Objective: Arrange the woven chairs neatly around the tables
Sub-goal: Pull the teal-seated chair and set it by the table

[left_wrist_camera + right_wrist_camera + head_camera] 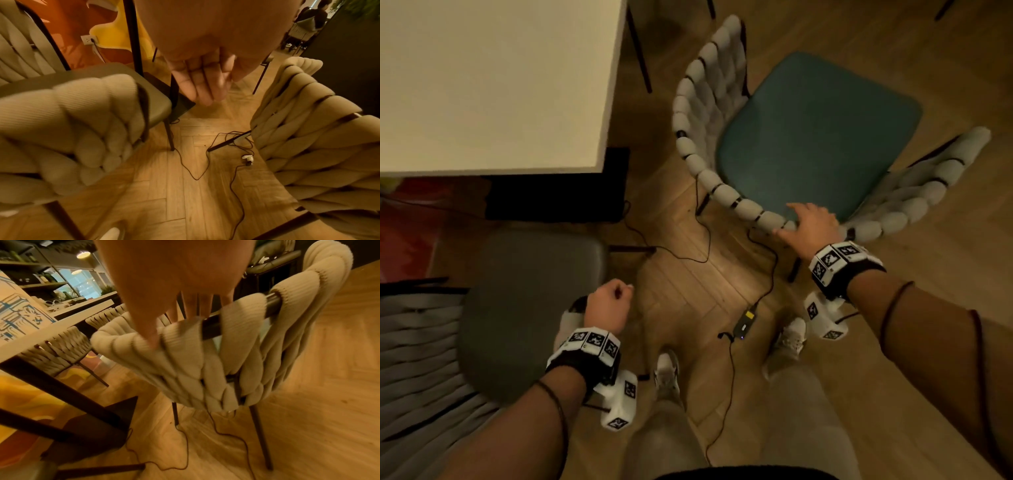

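Head view, right hand gripping woven chair rim, left hand curled empty, table corner near

The left hand is curled in a fist and holds nothing. The right arm is stretched forward, and the right hand grips the chair back.

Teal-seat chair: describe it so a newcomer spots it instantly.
Start at the white table, upper left in the head view. Right of it stands a chair, its woven back gripped by the right hand. Only its seat is teal; the neighbour chair has a grey one.
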{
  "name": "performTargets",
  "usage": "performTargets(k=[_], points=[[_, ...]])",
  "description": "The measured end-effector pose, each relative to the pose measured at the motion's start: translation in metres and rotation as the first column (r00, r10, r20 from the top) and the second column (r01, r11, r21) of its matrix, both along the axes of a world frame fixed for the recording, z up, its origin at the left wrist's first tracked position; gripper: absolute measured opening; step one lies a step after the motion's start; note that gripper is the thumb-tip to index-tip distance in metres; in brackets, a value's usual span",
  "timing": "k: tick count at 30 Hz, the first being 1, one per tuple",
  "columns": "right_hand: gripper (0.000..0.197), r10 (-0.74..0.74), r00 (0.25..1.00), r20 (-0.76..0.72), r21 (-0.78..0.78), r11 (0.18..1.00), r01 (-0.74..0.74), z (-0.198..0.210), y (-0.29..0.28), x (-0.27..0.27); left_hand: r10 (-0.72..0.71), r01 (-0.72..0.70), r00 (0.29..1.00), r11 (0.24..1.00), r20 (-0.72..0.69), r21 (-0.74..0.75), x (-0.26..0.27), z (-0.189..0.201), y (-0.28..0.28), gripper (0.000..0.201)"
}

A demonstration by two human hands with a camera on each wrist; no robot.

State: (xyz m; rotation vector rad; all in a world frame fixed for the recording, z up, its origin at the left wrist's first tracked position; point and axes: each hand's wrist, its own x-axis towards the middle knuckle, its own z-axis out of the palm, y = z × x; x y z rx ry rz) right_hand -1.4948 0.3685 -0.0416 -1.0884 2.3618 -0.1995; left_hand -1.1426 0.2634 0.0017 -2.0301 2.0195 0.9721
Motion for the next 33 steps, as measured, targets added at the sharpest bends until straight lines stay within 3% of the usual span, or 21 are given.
performTargets(k=[1, 3, 5, 6, 8, 9, 12, 14, 17, 20, 23, 25, 31, 33], points=[[0.058, 0.019, 0.999, 0.042, -0.012, 1.000, -0.018, -0.002, 0.006, -0.014, -0.013, 0.013, 1.000, 1.000, -0.005, 0.023, -0.023, -0.002, 0.002, 0.026], [0.050, -0.067, 0.994, 0.092, -0.236, 0.968, 0.087, -0.005, 0.027, -0.041, -0.003, 0.005, 1.000, 0.995, -0.031, 0.096, -0.068, -0.009, 0.002, 0.023], [0.051, -0.342, 0.937, 0.068, -0.429, 0.839, 0.336, 0.000, 0.051, -0.069, 0.050, -0.035, 0.995, 0.982, -0.082, 0.183, -0.110, -0.022, -0.006, 0.024], [0.058, -0.513, 0.855, 0.082, -0.441, 0.750, 0.493, 0.004, 0.063, -0.084, 0.089, -0.068, 0.991, 0.977, -0.097, 0.201, -0.131, -0.032, -0.013, 0.033], [0.078, -0.762, 0.628, 0.156, -0.286, 0.574, 0.767, 0.005, 0.083, -0.113, 0.168, -0.138, 0.977, 0.967, -0.132, 0.212, -0.170, -0.053, -0.029, 0.055], [0.086, -0.802, 0.558, 0.214, -0.179, 0.529, 0.830, -0.006, 0.089, -0.127, 0.202, -0.170, 0.968, 0.964, -0.150, 0.204, -0.189, -0.063, -0.039, 0.063], [0.104, -0.762, 0.416, 0.496, 0.071, 0.513, 0.856, -0.048, 0.091, -0.158, 0.355, -0.334, 0.927, 0.928, -0.122, 0.167, -0.252, -0.051, -0.058, 0.084], [0.107, -0.754, 0.327, 0.570, 0.126, 0.473, 0.872, -0.087, 0.095, -0.174, 0.389, -0.382, 0.921, 0.912, -0.015, 0.150, -0.276, -0.051, -0.067, 0.083], [0.097, -0.754, 0.366, 0.545, 0.059, 0.470, 0.881, -0.113, 0.100, -0.177, 0.398, -0.411, 0.911, 0.896, 0.103, 0.168, -0.286, -0.062, -0.069, 0.078], [0.086, -0.748, 0.476, 0.463, -0.025, 0.526, 0.850, -0.065, 0.085, -0.169, 0.480, -0.478, 0.877, 0.861, 0.034, 0.174, -0.281, -0.077, -0.076, 0.083], [0.071, -0.744, 0.520, 0.419, 0.005, 0.575, 0.818, -0.028, 0.078, -0.173, 0.510, -0.496, 0.860, 0.847, -0.032, 0.192, -0.270, -0.105, -0.080, 0.093], [0.066, -0.717, 0.521, 0.463, -0.028, 0.575, 0.818, -0.012, 0.078, -0.186, 0.555, -0.533, 0.830, 0.821, -0.062, 0.206, -0.278, -0.098, -0.069, 0.098], [0.062, -0.621, 0.531, 0.576, -0.060, 0.616, 0.785, -0.021, 0.054, -0.246, 0.687, -0.651, 0.718, 0.721, -0.115, 0.239, -0.319, -0.061, -0.034, 0.103], [0.060, -0.593, 0.560, 0.578, -0.065, 0.650, 0.757, -0.020, 0.040, -0.271, 0.747, -0.700, 0.646, 0.661, -0.156, 0.269, -0.333, -0.060, -0.029, 0.099]])
